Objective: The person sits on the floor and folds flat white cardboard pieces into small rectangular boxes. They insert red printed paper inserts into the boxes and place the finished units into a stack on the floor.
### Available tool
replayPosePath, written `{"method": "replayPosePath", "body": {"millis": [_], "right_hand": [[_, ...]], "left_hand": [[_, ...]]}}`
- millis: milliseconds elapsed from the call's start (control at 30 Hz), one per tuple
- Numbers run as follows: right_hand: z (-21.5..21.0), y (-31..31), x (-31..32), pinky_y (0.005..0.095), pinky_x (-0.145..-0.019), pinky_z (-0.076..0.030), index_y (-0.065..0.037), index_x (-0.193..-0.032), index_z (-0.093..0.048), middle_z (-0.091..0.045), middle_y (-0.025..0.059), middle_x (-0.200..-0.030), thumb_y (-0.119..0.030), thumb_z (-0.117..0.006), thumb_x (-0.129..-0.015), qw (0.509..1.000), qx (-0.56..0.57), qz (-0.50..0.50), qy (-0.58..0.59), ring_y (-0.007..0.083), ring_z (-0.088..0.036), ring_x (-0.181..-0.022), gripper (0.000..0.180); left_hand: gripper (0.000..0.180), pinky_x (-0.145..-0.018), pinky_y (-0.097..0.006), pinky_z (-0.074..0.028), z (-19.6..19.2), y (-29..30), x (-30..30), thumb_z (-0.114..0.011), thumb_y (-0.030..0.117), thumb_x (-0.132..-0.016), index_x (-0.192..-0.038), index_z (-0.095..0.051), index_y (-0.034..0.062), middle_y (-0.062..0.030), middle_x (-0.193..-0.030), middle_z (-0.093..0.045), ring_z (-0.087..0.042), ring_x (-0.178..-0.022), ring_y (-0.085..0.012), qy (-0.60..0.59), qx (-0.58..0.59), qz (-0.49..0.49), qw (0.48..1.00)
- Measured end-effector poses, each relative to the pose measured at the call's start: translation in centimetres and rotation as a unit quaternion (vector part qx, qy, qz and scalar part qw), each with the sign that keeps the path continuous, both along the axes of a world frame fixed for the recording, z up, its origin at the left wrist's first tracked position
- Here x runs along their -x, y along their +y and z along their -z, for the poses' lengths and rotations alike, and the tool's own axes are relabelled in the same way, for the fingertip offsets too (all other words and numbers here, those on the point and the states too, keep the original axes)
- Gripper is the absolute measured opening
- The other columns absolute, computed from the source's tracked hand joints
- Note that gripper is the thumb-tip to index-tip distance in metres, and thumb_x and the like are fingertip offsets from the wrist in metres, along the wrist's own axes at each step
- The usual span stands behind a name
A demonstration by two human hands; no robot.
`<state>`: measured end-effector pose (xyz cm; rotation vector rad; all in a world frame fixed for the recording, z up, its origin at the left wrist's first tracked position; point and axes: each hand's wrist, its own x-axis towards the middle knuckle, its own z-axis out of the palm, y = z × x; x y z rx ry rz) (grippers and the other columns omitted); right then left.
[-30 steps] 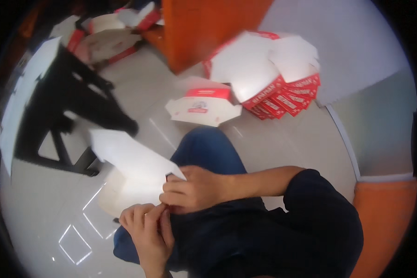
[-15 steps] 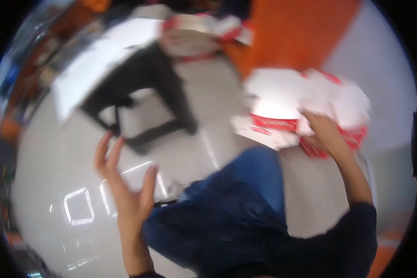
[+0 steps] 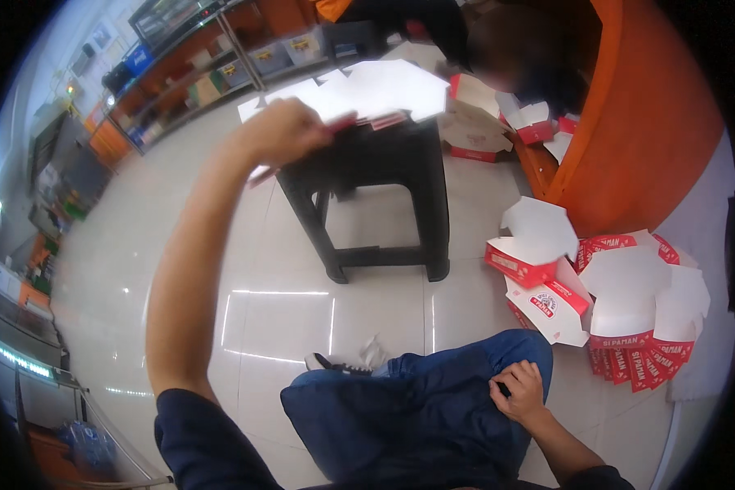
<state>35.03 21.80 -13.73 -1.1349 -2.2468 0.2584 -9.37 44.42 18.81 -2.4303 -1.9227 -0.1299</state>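
Note:
My left hand reaches far forward to the near left edge of a black plastic stool. Its fingers are closed on the red edge of flat white cardboard box blanks spread over the stool top; the fingertips are partly hidden. Over my right knee, my right hand rests with curled fingers and nothing visible in it. Right of that knee, folded red-and-white cardboard boxes lie piled on the floor with their flaps up. One open box stands at the pile's left side.
An orange panel rises behind the pile. Beyond the stool another person is close to more red-and-white boxes. A shelf with plastic bins runs along the back left. A crumpled white scrap lies near my shoe.
My view has swung left. My left hand, earlier raised with spread fingers, now grips the blanks on the stool. My right hand has left the box pile and come back to my knee.

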Motion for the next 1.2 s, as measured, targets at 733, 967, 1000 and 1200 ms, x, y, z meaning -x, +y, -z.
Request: {"method": "replayPosePath", "body": {"millis": [733, 967, 1000, 1200], "right_hand": [[-13.7, 5.9, 20.8, 0.0425, -0.107, -0.045, -0.008, -0.158, -0.030, -0.047, 0.0130, -0.149, -0.081, -0.044, -0.091, 0.508, 0.474, -0.326, 0.641, 0.0272, -0.048, -0.136, 0.100], [-11.1, 3.9, 18.0, 0.0332, -0.080, -0.058, 0.003, -0.124, -0.063, -0.070, 0.0136, -0.109, -0.025, -0.053, -0.100, 0.417, 0.731, -0.227, 0.490, 0.0225, -0.070, -0.093, 0.039], [-10.0, 3.8, 17.8, 0.0331, -0.080, -0.057, 0.003, -0.123, -0.064, -0.071, 0.0133, -0.109, -0.023, -0.055, -0.099, 0.460, 0.738, -0.241, 0.430, 0.0219, -0.069, -0.093, 0.037], [0.9, 6.8, 25.2, 0.0341, -0.087, -0.060, 0.006, -0.127, -0.061, -0.069, 0.0164, -0.115, -0.005, -0.064, -0.088, 0.517, 0.769, -0.370, 0.072, 0.0253, -0.071, -0.102, 0.041]], "left_hand": [[0.029, -0.083, -0.053, -0.052, 1.5, -20.8, -12.8, -0.061, 0.024, -0.095, -0.101, -0.071, -0.0031, -0.0245, -0.094, -0.068, -0.064, -0.101, -0.0453, -0.153, 0.012, 0.063, 0.986], [0.076, -0.110, -0.052, -0.043, 6.7, -32.4, -10.5, -0.083, 0.028, -0.078, -0.139, -0.048, 0.0009, -0.0296, -0.152, -0.037, -0.041, -0.137, -0.0511, -0.048, 0.120, 0.098, 0.987], [0.084, -0.112, -0.051, -0.042, 7.8, -34.1, -10.0, -0.087, 0.029, -0.075, -0.142, -0.046, 0.0011, -0.0289, -0.155, -0.035, -0.039, -0.139, -0.0508, -0.016, 0.142, 0.108, 0.984], [0.077, -0.094, -0.043, -0.055, 16.6, -41.0, -10.1, -0.083, 0.021, -0.072, -0.137, -0.049, -0.0035, -0.0274, -0.148, -0.042, -0.052, -0.122, -0.0431, -0.116, 0.214, -0.044, 0.969]]}}
